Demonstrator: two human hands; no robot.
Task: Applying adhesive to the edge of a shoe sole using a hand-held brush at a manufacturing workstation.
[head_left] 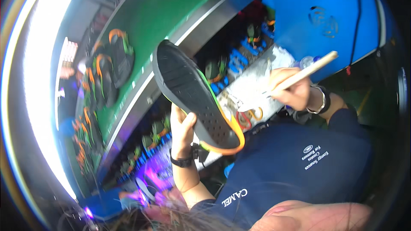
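My left hand (pixel 182 129), with a dark band at its wrist, grips a shoe sole (pixel 188 87) by its edge, thumb on the upper face. The sole is black, has small holes toward one end, and is edged in orange and bright green. To the right, my right hand (pixel 292 89) is closed round a pale wooden stick (pixel 311 70), which slants up to the right. The stick's lower end is blurred, so I cannot make out whether it carries a brush. A gap separates the stick from the sole.
Several black soles with orange and green edges (pixel 121 57) lie on a green conveyor belt (pixel 165 6). Below its metal edge, more pieces sit among blue holders (pixel 239 60). A white-covered bench (pixel 246 87) bears yellow and red rings (pixel 244 119). A blue panel (pixel 317 0) stands upper right.
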